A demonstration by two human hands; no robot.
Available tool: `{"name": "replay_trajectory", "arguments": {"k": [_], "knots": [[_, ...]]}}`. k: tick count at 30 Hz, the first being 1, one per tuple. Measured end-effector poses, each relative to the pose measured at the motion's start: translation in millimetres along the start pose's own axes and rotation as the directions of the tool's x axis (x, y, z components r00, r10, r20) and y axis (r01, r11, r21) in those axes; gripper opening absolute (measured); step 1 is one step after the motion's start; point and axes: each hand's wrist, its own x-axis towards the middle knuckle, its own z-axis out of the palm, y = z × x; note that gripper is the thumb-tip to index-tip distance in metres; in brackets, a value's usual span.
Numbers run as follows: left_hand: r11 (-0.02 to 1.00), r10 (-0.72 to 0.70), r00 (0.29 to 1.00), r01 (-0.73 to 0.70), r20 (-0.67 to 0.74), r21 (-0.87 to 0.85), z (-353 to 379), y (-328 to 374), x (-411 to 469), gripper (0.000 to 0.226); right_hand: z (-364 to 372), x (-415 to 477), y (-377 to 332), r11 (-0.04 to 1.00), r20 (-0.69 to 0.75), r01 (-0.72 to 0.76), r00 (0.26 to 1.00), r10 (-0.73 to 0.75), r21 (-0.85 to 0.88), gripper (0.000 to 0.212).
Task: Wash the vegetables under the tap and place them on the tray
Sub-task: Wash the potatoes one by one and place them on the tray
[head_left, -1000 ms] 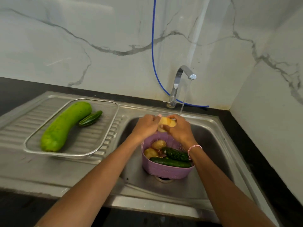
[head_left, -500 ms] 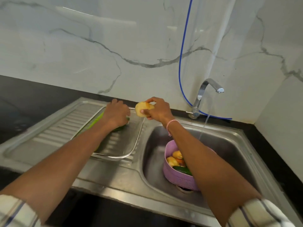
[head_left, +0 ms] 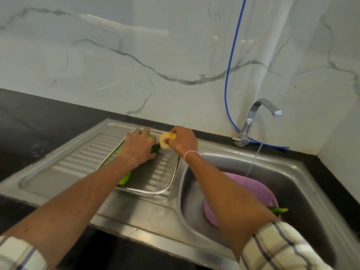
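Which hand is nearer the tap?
Right. The right hand, holding a potato over the tray, is left of the tap; the left hand lies farther left, on the bottle gourd.

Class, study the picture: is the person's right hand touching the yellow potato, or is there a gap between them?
Touching. The head view shows the right hand with thumb and fingers pinching the potato above the tray.

tray left of sink, basket inside
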Motion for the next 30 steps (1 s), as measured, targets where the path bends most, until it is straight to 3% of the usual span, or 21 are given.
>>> {"name": "replay_trajectory", "arguments": {"k": [5,12,16,21,26,30], "knots": [[1.0,0.017,1.0,-0.017,-0.008,-0.014,4.3,1.8,3.1,0.062,7.6,0.4,6.0,1.0,0.007,0.019,1.0,-0.019,-0.009,0.035],[0.998,-0.021,0.999,0.02,-0.028,-0.059,1.9,8.8,3.6,0.058,3.3,3.0,13.0,0.984,0.0,0.139,0.99,-0.14,-0.112,0.045],[0.983,-0.03,0.997,0.017,-0.073,-0.181,-10.5,15.6,3.6,0.051,-8.9,-1.1,29.1,0.994,-0.06,0.11,0.992,-0.11,0.004,0.035],[0.944,0.044,0.981,-0.103,-0.191,-0.313,-39.0,53.7,6.7,0.039,-49.6,-21.8,70.5,0.987,-0.089,-0.001,0.996,0.015,0.163,0.014],[0.871,0.137,0.976,-0.201,-0.17,-0.449,-62.1,131.7,4.2,0.025,-81.3,-68.4,149.5,0.991,0.15,-0.132,0.98,0.13,0.001,0.014],[0.824,0.223,0.974,-0.166,0.041,-0.542,-35.8,190.3,-2.6,0.015,-84.3,-106.7,199.0,0.976,0.393,-0.15,0.897,0.2,-0.156,0.016]]}}
